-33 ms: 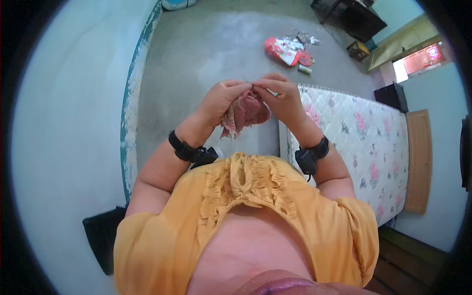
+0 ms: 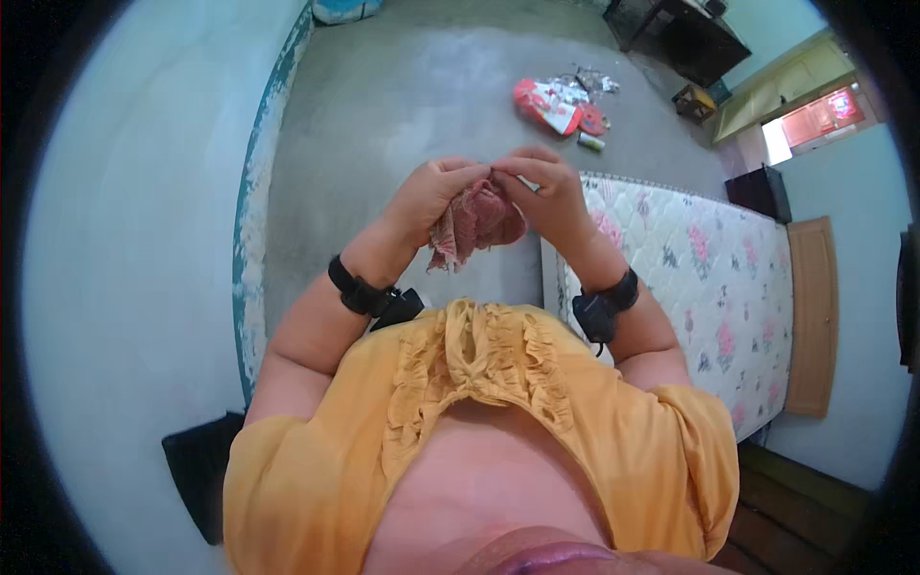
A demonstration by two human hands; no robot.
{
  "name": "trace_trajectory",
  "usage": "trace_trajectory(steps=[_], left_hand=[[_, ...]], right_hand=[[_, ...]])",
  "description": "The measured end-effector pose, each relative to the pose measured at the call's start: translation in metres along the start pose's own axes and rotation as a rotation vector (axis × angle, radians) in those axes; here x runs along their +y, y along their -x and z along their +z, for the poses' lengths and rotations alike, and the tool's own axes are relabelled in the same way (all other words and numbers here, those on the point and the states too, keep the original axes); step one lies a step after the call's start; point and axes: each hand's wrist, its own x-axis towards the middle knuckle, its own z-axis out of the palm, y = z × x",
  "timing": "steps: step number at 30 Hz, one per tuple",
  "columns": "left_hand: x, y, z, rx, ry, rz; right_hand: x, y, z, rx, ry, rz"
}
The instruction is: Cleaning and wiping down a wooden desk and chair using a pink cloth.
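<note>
A crumpled, dusty-pink cloth (image 2: pixel 479 218) with ragged, frayed edges hangs in front of my chest. My left hand (image 2: pixel 429 196) pinches it near the top, thumb and fingers pressed together. Close beside it, my right hand (image 2: pixel 548 196) is closed at the same upper edge, with its thumb and index fingertip meeting there. The fingertips of both hands nearly touch. Part of the cloth is hidden behind the fingers. A black strap with a small device sits on each of my forearms.
A bare mattress (image 2: pixel 690 278) with pink flowers lies to my right, beside a wooden headboard panel (image 2: pixel 813 316). Ahead on the grey floor (image 2: pixel 383 105) are a red-and-white bag (image 2: pixel 548 105), a small can (image 2: pixel 590 142) and silvery scraps (image 2: pixel 596 80). A wall (image 2: pixel 144 240) runs along my left.
The view has shifted slightly. Both hands keep hold of the cloth in almost the same place.
</note>
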Motion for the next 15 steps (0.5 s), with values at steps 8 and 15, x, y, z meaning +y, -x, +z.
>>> trace_trajectory(steps=[8, 15], left_hand=[[0.071, -0.128, -0.054, 0.145, -0.280, 0.389], [0.111, -0.252, -0.060, 0.072, -0.510, 0.364]], right_hand=[[0.067, -0.129, 0.009, 0.178, 0.277, 0.034], [0.170, -0.214, -0.011, 0.155, 0.062, 0.175]])
